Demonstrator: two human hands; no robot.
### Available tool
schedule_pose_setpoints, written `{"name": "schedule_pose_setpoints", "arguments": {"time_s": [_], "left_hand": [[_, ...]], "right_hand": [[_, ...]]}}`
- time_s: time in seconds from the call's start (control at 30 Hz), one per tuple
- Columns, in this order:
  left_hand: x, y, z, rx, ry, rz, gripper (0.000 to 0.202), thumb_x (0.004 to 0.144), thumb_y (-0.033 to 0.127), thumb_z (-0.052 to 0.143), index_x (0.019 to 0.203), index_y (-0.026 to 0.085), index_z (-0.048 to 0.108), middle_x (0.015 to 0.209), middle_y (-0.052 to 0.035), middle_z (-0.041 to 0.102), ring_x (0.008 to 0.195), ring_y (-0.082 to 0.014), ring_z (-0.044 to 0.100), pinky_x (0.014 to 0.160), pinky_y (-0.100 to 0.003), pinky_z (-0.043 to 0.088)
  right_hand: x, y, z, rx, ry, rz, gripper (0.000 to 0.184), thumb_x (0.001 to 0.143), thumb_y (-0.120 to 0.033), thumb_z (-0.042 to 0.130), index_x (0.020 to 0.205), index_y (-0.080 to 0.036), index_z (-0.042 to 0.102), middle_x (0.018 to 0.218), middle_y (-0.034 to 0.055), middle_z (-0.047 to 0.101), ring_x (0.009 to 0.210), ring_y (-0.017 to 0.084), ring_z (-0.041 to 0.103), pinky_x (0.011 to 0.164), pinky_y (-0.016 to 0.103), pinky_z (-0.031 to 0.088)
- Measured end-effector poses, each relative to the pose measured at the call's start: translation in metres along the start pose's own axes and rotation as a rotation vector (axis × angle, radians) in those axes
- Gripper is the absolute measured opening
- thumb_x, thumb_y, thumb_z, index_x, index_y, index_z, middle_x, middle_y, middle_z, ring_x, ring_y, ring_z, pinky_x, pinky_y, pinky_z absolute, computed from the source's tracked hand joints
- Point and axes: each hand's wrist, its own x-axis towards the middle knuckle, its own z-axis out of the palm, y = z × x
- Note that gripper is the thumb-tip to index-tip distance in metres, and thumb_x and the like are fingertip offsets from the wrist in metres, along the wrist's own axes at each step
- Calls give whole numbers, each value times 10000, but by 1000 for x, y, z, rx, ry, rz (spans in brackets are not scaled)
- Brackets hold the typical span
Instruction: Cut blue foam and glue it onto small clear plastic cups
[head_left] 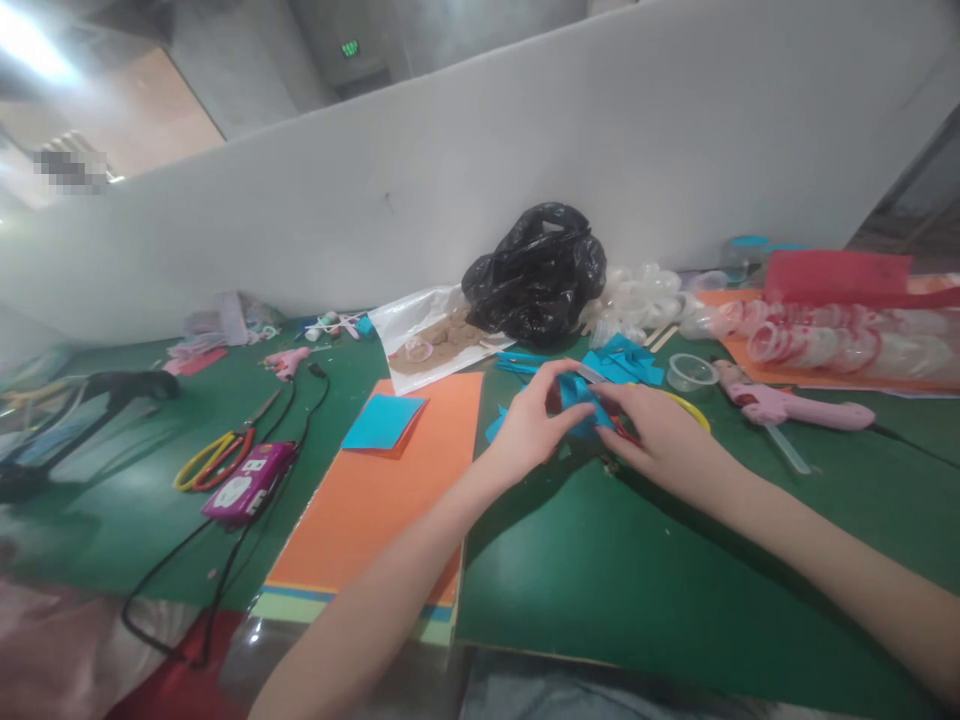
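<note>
My left hand (536,415) is closed on a crumpled piece of blue paper (581,402), pinched between thumb and fingers. Close against it, my right hand (649,425) is closed around scissors; a yellow handle (694,408) shows beyond its knuckles and a bit of red by the thumb. A greyish strip, perhaps a blade, shows at the blue paper; the hands hide the rest. Just behind them lies a pile of blue paper pieces (622,360). To the left, a blue square (382,421) rests on orange sheets (405,500).
A pink glue gun (810,408) and clear cup (691,372) are at right, beside stacked plastic cups (862,345). A black bag (540,275) stands behind. Scissors (217,460), a purple box (250,483) and a black cord (217,590) lie left on the green table (600,570).
</note>
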Motion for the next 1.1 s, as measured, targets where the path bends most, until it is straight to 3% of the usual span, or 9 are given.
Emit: {"name": "schedule_pose_setpoints", "arguments": {"time_s": [0.13,0.27,0.4,0.53,0.6,0.83,0.97,1.1], "left_hand": [[0,0,-4,30,-35,23,529,877,342,713,1374,298,538,1096,-17,665,915,-175,600,838,-330,516],[-2,5,-9,42,-84,26,544,891,324,691,1407,297,520,1248,-34,659,969,-183,611,886,-352,530],[-4,10,-11,85,-117,29,548,890,318,685,1413,293,524,1286,-38,649,933,-172,597,887,-354,524],[-6,14,-13,86,-221,54,575,885,355,705,1427,287,526,1312,-45,633,905,-154,576,872,-326,514],[-7,16,-14,106,-267,64,583,889,389,706,1436,302,524,1337,-40,622,898,-149,566,873,-317,507],[-8,15,-16,271,-234,23,528,918,349,652,1428,302,523,1248,-50,647,971,-191,608,912,-358,509],[-7,13,-15,287,-204,0,517,923,352,635,1420,275,514,1175,-60,652,989,-207,623,926,-383,517],[-6,12,-13,157,-191,-35,508,923,366,625,1406,263,505,1082,-47,644,902,-181,618,823,-348,547]], "right_hand": [[1,-4,-4,147,45,153,341,950,-308,421,1205,-211,626,1094,108,756,940,277,718,804,395,546],[5,-7,-10,297,33,406,232,924,-421,446,875,-252,597,749,11,678,653,211,630,622,326,495],[8,-5,-11,382,62,507,348,862,-530,508,656,-252,466,578,-39,485,539,159,488,539,290,401],[8,-4,-9,543,19,599,360,830,-584,571,885,-241,665,547,-58,498,488,148,481,475,271,386],[8,-5,-8,637,-22,632,397,823,-586,598,982,-237,699,550,-57,524,462,138,468,433,256,378],[7,2,-3,699,-19,713,427,796,-589,653,972,-213,750,693,0,675,501,127,508,464,256,422],[7,3,-3,699,-32,720,432,789,-591,664,969,-207,742,634,-18,638,489,126,501,457,251,403],[8,-2,-6,769,-62,752,430,790,-585,664,998,-210,704,584,-43,578,466,122,467,420,239,356]]}}
